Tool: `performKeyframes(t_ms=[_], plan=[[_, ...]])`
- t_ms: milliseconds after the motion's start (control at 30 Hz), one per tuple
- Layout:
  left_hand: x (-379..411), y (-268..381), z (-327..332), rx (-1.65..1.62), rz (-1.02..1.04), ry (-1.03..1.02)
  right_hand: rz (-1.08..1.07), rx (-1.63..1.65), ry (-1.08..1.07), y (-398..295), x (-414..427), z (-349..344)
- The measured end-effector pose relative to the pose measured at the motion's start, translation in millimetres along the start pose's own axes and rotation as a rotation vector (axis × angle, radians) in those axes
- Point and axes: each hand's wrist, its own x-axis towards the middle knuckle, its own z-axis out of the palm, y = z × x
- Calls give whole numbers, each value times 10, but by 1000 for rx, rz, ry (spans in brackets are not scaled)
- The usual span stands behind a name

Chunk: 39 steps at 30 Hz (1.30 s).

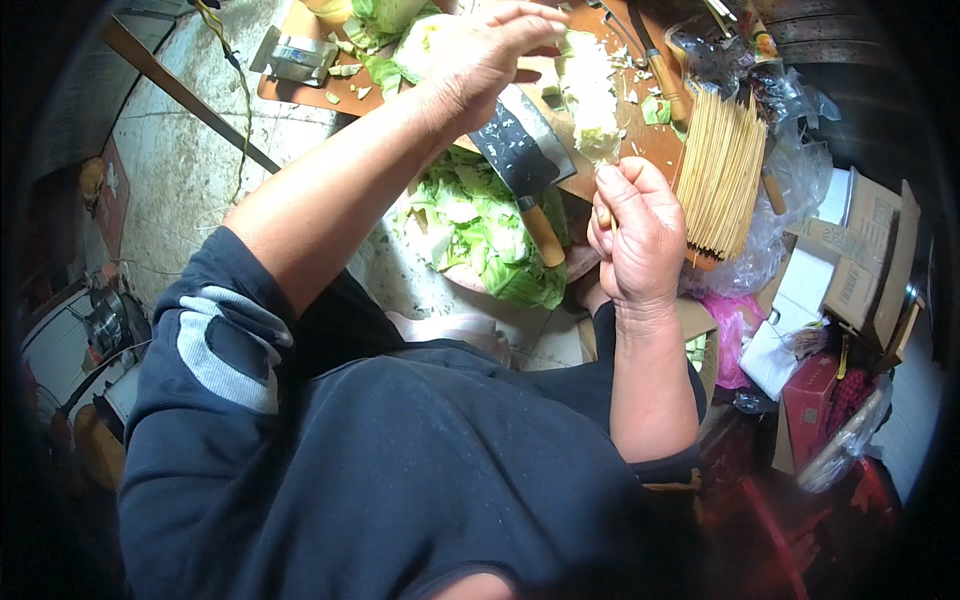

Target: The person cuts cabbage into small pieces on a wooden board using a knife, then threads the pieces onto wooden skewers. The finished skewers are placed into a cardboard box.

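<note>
My right hand [641,225] is closed on the lower end of a thin skewer, which carries a long stack of pale cabbage pieces [589,94] pointing away from me. My left hand [499,64] is beside the upper part of the stack, fingers extended and apart; whether the fingertips touch it, I cannot tell. Below that hand, a cleaver [525,146] with a wooden handle lies over the board's edge, with cabbage shreds on its blade. Cut cabbage leaves [487,225] fill a container under it. A bundle of bamboo skewers [724,176] lies right of my right hand.
The brown cutting board [292,90] bears cabbage heads [386,15], scraps, a metal tool [296,56] and a wooden-handled knife [664,82]. Clear plastic bags [795,165], cardboard boxes [862,262] and a pink bag [727,334] crowd the right side. A cable [244,97] hangs at upper left.
</note>
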Motion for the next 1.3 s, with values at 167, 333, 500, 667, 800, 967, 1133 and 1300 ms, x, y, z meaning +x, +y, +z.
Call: performKeyframes(t_ms=[167, 333, 500, 667, 800, 967, 1133, 1300], plan=[[321, -134, -280, 163, 46, 171, -3, 14, 53, -34, 4, -45], [388, -286, -174, 989, -17, 115, -29, -5, 96, -112, 9, -132], [554, -640, -166, 1558, -21, -137, -14, 5, 95, -135, -11, -165], [589, -569, 6, 1486, -182, -153, -9, 10, 92, -133, -25, -217], [517, -530, 35, 1408, -108, -127, -9, -2, 78, -148, -45, -216], [374, -390, 101, 754, -280, -36, -13, -22, 26, -120, -75, -205], [472, -203, -121, -5, -213, 81, 33, -167, 1, -61, -68, -171], [477, -156, -307, -189, -136, 78, 6, -215, -16, -37, -41, -77]])
